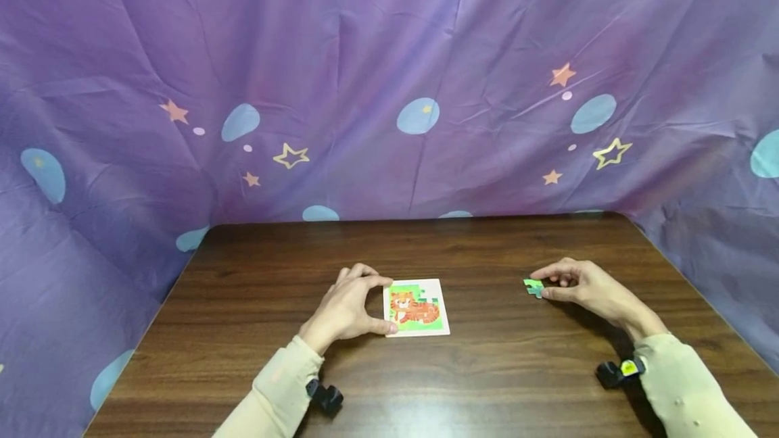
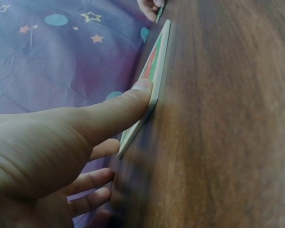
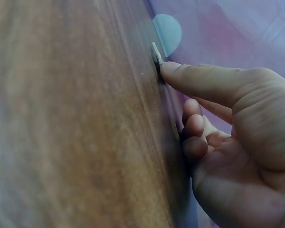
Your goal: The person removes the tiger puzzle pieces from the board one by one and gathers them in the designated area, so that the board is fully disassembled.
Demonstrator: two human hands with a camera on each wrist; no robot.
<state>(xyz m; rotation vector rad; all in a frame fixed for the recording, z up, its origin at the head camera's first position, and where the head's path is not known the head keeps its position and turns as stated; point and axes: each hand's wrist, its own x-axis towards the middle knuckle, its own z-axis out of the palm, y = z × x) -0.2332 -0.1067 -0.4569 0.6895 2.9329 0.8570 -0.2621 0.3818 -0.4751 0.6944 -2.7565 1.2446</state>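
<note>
A square wooden jigsaw puzzle (image 1: 416, 330) with an orange tiger on green lies flat on the table, a white gap at its upper right. My left hand (image 1: 347, 306) holds it by the left side, index finger at the upper corner and thumb at the lower. In the left wrist view the thumb (image 2: 128, 102) rests on the board's edge. To the right, my right hand (image 1: 587, 289) pinches a green puzzle piece (image 1: 534, 288) between thumb and index finger, other fingers curled in. The right wrist view shows this piece (image 3: 157, 53) edge-on, close over the tabletop.
The dark wood-grain table (image 1: 255, 276) reaches back to a purple curtain (image 1: 365, 174) printed with stars and blue ovals, which also hangs at both sides. Black wrist cameras, one on the left (image 1: 325, 397) and one on the right (image 1: 611, 375), sit at the sleeve cuffs.
</note>
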